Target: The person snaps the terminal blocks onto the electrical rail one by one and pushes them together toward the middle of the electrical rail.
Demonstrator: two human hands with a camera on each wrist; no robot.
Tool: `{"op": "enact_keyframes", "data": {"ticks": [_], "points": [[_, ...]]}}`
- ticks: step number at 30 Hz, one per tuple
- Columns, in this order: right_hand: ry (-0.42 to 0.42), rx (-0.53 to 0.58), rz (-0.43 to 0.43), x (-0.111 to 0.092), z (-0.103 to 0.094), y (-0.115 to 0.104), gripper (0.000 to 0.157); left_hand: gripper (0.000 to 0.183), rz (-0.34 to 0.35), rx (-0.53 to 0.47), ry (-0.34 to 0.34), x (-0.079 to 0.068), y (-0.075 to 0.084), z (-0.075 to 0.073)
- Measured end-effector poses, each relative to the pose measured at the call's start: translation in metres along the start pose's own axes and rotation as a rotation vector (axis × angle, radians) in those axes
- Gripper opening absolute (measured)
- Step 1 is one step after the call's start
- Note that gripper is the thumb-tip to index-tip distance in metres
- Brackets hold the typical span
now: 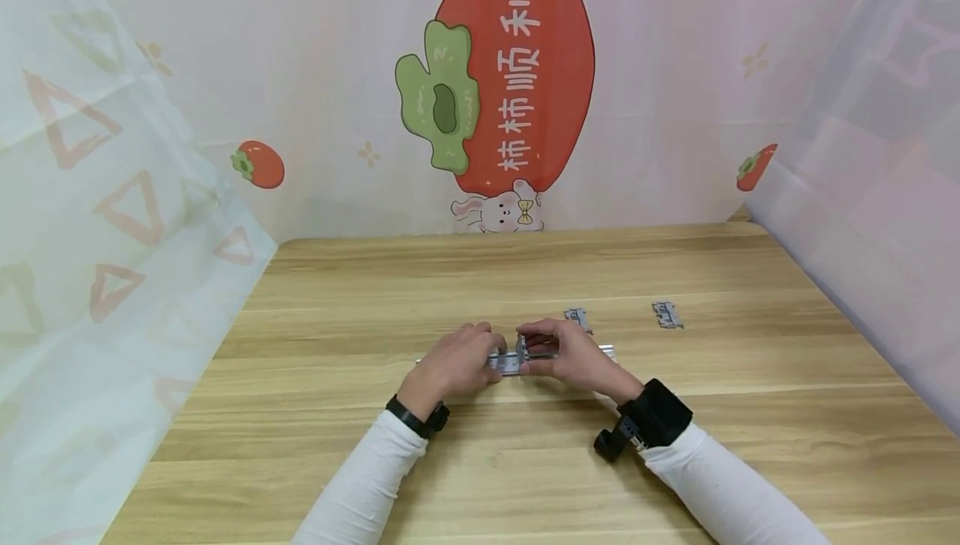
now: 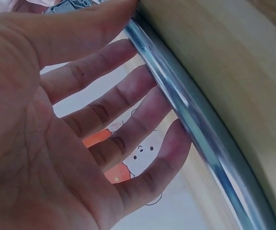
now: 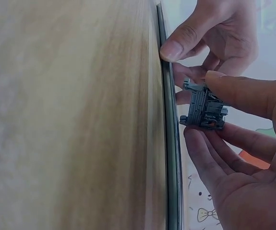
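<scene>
A slotted metal DIN rail (image 1: 504,364) lies crosswise on the table, partly hidden under both hands. My left hand (image 1: 459,359) grips it, thumb on the near edge; in the left wrist view the fingertips line the far side of the rail (image 2: 195,115). A grey DIN-rail terminal block (image 3: 206,109) is pinched between thumb and fingers of my right hand (image 3: 253,167). It stands upright at the rail, just right of the left hand. Its feet face the rail (image 3: 172,143); whether they are clipped on, I cannot tell.
Two more grey terminal blocks lie flat on the table behind the rail: one terminal block (image 1: 577,319) just beyond my right hand, another terminal block (image 1: 667,314) farther right. A printed cloth (image 1: 637,112) hangs along the back edge of the wooden table (image 1: 337,295).
</scene>
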State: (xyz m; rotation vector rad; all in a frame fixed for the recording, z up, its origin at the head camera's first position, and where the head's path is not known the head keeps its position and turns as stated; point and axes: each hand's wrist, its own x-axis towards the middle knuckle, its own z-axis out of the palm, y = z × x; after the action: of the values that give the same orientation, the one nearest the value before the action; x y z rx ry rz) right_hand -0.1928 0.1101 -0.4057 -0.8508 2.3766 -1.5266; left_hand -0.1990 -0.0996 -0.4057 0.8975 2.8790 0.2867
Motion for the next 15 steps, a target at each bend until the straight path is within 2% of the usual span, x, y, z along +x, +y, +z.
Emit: {"op": "enact_keyframes", "data": {"ticks": [7,15], "points": [[-0.008,0.014,0.008,0.000,0.001,-0.002,0.054,0.032,0.006,-0.019,-0.008,-0.001,0.001,-0.002],[-0.016,0.007,0.008,0.006,0.001,0.023,0.058,0.032,0.000,-0.028,-0.006,-0.001,0.001,-0.002]]}}
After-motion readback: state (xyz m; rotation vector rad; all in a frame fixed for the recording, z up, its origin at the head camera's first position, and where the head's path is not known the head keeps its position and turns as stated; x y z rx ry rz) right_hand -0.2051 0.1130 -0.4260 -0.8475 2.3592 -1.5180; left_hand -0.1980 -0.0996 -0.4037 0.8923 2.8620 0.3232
